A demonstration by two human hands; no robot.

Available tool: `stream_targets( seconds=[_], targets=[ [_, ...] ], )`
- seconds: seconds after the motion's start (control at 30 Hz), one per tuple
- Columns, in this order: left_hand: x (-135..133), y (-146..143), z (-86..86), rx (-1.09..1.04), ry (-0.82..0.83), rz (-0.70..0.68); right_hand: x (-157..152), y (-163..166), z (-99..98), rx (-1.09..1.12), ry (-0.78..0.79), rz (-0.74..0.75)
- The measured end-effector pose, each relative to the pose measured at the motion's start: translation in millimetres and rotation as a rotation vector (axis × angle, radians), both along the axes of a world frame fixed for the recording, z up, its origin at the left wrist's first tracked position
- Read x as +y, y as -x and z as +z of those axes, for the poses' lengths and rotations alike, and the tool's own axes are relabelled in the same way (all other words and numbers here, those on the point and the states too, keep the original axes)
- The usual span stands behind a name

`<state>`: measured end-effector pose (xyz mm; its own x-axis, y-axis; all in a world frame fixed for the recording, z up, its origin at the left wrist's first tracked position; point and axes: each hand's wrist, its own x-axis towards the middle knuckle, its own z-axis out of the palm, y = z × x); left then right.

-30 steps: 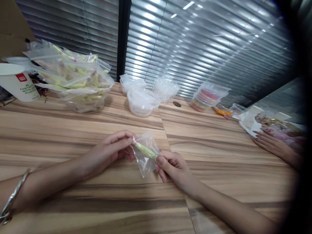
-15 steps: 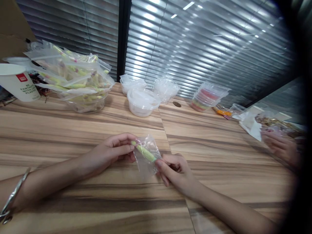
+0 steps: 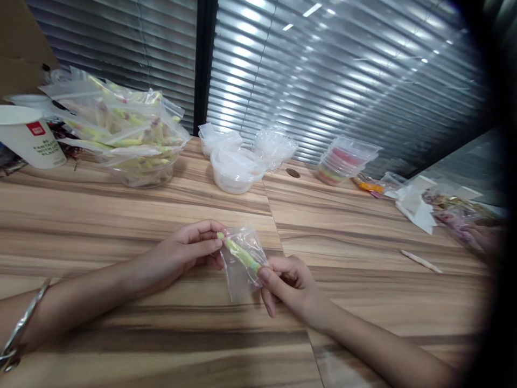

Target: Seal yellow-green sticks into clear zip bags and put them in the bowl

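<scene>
A small clear plastic bag (image 3: 238, 280) is held just over the table between my two hands. Inside it lies a slim yellow-green item (image 3: 241, 253) with a bluish end; its exact kind is not clear. My left hand (image 3: 200, 245) pinches the bag's upper left edge, close to the yellow tip. At the lower right, my right hand (image 3: 293, 285) grips the bag by the item's bluish end, thumb on top. Parts of the fingers of both hands are hidden behind the bag and palms.
A clear tub (image 3: 141, 175) heaped with bagged yellow items stands at back left, beside a paper cup (image 3: 38, 137). Clear plastic bowls (image 3: 236, 175) and stacked tubs (image 3: 341, 161) line the back. A pale thin stick (image 3: 420, 261) lies right, near another person's blurred hand (image 3: 487, 237).
My right fingers have shifted slightly down, and the bag is turned a little between my hands. The other person's hand has drawn back right, and the pale stick now shows on the table.
</scene>
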<state>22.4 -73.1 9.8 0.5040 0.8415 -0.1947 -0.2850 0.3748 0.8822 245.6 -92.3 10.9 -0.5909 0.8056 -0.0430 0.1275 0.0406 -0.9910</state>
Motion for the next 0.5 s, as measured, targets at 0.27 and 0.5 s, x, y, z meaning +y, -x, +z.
stream_targets(
  seconds=[0.27, 0.5],
  targets=[
    [0.0, 1.2, 1.8, 0.000, -0.010, 0.002, -0.6, -0.9, -2.4, 0.004, 0.009, 0.011],
    [-0.7, 1.4, 0.8, 0.040, -0.023, 0.010, -0.6, -2.1, -5.5, 0.002, -0.008, -0.003]
  ],
)
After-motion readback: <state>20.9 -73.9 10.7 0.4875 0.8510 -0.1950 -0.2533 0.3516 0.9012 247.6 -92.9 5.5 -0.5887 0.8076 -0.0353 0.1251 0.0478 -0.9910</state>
